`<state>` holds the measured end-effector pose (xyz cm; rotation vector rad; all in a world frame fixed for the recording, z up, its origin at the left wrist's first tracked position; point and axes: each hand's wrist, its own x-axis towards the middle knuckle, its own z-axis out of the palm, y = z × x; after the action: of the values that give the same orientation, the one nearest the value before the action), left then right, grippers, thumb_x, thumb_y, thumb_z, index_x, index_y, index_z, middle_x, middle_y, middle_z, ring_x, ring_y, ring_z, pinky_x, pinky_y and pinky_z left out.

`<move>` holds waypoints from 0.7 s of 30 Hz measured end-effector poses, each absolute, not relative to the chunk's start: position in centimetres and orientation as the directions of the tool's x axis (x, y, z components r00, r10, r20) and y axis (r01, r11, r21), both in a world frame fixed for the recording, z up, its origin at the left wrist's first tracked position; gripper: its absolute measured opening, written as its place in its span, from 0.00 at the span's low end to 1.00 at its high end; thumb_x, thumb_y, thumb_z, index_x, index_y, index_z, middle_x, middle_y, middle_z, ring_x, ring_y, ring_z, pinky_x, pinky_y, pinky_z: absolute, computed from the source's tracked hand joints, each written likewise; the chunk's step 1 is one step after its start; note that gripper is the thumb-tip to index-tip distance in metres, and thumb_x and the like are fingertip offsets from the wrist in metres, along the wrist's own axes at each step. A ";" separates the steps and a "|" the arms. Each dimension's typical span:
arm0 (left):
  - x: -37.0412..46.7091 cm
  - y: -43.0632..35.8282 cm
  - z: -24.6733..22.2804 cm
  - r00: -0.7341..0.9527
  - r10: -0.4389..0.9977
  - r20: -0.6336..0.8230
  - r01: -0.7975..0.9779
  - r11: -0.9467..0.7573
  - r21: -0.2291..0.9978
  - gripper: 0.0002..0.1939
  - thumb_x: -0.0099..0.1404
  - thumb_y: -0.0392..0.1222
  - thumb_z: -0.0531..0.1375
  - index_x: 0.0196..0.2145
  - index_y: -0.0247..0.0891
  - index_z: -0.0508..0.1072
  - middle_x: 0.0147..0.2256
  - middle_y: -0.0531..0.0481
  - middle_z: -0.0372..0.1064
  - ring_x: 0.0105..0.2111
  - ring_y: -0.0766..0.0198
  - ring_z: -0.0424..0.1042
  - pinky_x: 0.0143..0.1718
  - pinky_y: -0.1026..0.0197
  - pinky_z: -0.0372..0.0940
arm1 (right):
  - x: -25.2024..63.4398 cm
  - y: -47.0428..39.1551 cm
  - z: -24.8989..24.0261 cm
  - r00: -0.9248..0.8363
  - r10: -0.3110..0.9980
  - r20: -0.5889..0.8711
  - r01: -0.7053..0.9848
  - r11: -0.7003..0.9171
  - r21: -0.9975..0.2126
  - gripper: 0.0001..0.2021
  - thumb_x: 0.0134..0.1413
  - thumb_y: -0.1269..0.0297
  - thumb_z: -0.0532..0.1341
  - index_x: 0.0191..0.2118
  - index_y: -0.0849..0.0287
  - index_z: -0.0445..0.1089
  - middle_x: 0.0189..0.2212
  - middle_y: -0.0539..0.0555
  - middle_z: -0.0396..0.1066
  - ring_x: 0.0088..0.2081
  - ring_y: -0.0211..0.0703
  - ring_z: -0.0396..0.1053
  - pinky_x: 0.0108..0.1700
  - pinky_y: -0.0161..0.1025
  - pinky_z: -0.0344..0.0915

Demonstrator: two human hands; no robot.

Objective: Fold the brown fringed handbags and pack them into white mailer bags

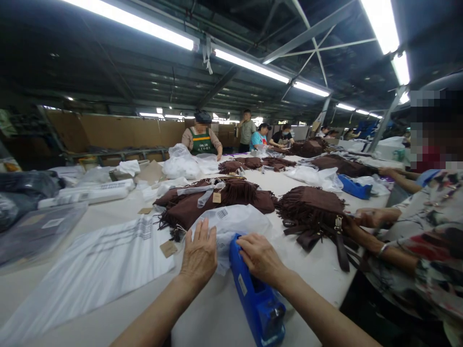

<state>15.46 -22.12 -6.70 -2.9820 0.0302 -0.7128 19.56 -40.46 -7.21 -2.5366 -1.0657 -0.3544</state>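
My left hand point(199, 253) lies flat, fingers stretched out, on the near left edge of a clear plastic bag point(246, 219) with a printed barcode. My right hand point(262, 258) is curled over the far end of a blue tape dispenser point(244, 286), its fingertips on the top edge. The dispenser stands lengthwise on the table, its near end toward me. Just beyond the bag lie brown fringed bags point(213, 200) with a cardboard tag point(216, 197) and clear plastic strips on top. Whether tape is between my right fingers is hidden.
Flat printed plastic bags point(119, 255) cover the white table point(144, 299) at left. At right, a co-worker's hands point(365, 219) hold a brown fringed bag point(313, 207) with straps. Another blue dispenser point(355, 187) stands farther back. A person in a green apron point(201, 143) works across the table.
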 end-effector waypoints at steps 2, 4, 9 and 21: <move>15.3 -22.1 -6.7 0.901 -0.035 0.433 -0.004 -0.997 -0.074 0.23 0.59 0.31 0.52 0.53 0.30 0.65 0.58 0.32 0.54 0.58 0.47 0.55 0.55 0.44 0.55 | 20.4 -38.4 -7.0 0.692 0.641 0.333 0.716 -0.668 -0.203 0.11 0.53 0.73 0.56 0.43 0.61 0.68 0.43 0.60 0.69 0.45 0.50 0.63 0.48 0.47 0.59; 15.2 -22.0 -6.6 0.915 -0.027 0.404 -0.001 -0.998 -0.064 0.24 0.59 0.30 0.52 0.54 0.31 0.64 0.58 0.32 0.54 0.59 0.46 0.54 0.55 0.44 0.55 | 21.4 -37.0 -7.1 0.721 0.623 0.305 0.687 -0.702 -0.191 0.09 0.53 0.74 0.55 0.40 0.64 0.69 0.40 0.63 0.70 0.44 0.52 0.64 0.46 0.48 0.59; 15.0 -21.7 -6.3 0.948 -0.011 0.317 -0.009 -1.000 -0.007 0.27 0.58 0.29 0.51 0.56 0.31 0.62 0.60 0.32 0.51 0.59 0.46 0.52 0.55 0.45 0.55 | 23.3 -36.4 -7.2 0.795 0.552 0.251 0.604 -0.760 -0.242 0.07 0.56 0.75 0.53 0.31 0.63 0.68 0.34 0.56 0.70 0.42 0.45 0.65 0.46 0.45 0.60; 16.6 -22.6 -6.8 0.979 0.061 0.195 0.032 -0.988 0.150 0.29 0.56 0.33 0.57 0.56 0.31 0.61 0.60 0.30 0.49 0.60 0.45 0.50 0.57 0.46 0.51 | 22.5 -39.1 -5.6 0.865 0.419 0.277 0.487 -0.566 -0.665 0.10 0.55 0.64 0.49 0.24 0.56 0.56 0.22 0.48 0.60 0.28 0.39 0.61 0.34 0.38 0.59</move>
<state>16.58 -22.58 -6.83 -3.2712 -0.0772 -0.3296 22.53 -39.06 -5.59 -2.2475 -0.6515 -0.1120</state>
